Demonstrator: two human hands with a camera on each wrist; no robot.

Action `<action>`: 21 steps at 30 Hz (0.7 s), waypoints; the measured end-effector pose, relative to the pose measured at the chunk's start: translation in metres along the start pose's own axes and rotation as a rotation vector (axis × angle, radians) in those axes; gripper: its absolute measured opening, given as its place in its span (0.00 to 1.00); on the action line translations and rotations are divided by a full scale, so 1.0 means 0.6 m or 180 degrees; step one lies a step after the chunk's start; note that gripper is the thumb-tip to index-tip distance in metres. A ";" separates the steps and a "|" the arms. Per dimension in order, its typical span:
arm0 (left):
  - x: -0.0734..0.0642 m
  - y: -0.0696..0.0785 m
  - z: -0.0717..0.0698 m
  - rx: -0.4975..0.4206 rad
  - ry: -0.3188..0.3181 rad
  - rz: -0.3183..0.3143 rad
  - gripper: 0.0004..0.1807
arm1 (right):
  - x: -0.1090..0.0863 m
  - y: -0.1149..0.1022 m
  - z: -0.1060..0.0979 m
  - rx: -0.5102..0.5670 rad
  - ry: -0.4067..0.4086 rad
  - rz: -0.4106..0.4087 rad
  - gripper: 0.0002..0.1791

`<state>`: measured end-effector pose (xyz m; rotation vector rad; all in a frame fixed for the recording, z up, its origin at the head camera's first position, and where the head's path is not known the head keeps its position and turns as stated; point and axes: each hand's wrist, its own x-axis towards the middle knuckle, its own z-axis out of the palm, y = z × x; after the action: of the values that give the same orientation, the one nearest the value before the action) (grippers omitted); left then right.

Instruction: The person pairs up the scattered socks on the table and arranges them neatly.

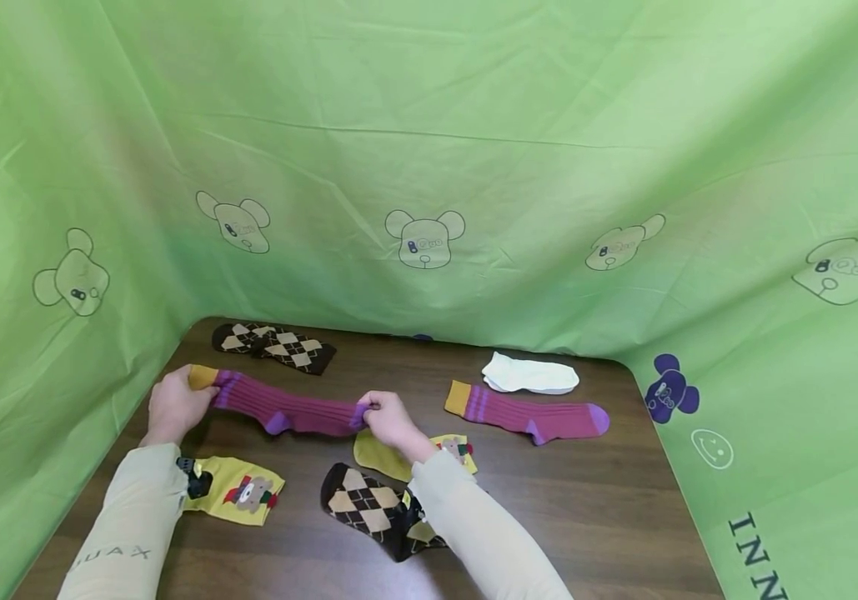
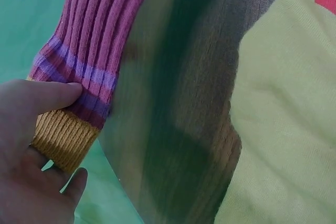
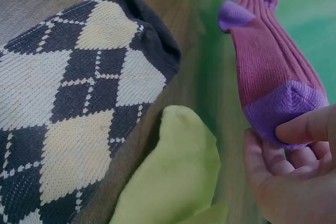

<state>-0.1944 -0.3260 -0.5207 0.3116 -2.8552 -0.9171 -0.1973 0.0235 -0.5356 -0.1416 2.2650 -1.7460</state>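
Observation:
A magenta ribbed sock with purple heel and toe and a mustard cuff is stretched between both hands, above the table. My left hand pinches its cuff end, the thumb lying over the purple stripes in the left wrist view. At the other end, my right hand pinches the purple toe between thumb and fingers. Below the left forearm lies a yellow sock with a bear picture. Under the right hand and wrist are another yellow sock and a dark argyle sock, both partly covered by the arm.
A matching magenta sock lies flat at the right of the brown table. White socks sit behind it. Argyle socks lie at the back left. Green cloth hangs behind and along both sides.

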 end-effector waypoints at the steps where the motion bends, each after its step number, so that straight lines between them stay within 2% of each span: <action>1: 0.000 0.000 0.000 -0.0007 0.0002 0.0008 0.25 | 0.001 0.001 -0.002 0.0045 0.0019 0.0007 0.12; 9: 0.003 0.009 0.004 -0.0057 0.0076 0.0161 0.22 | 0.002 -0.003 -0.023 0.0442 0.0249 -0.0035 0.11; 11: 0.004 0.014 0.006 -0.0079 0.0094 0.0206 0.22 | -0.006 -0.020 -0.033 0.0489 0.0261 -0.0050 0.11; 16: 0.006 0.025 0.011 -0.0155 0.0096 0.0273 0.20 | -0.007 -0.026 -0.051 0.0500 0.0392 -0.0013 0.13; 21: 0.005 0.033 0.016 -0.0223 0.0122 0.0347 0.19 | 0.004 -0.011 -0.062 0.0685 0.0640 0.0029 0.12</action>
<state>-0.2024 -0.3058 -0.5169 0.1627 -2.7669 -0.9762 -0.2106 0.0555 -0.5208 0.0920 2.1836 -2.0669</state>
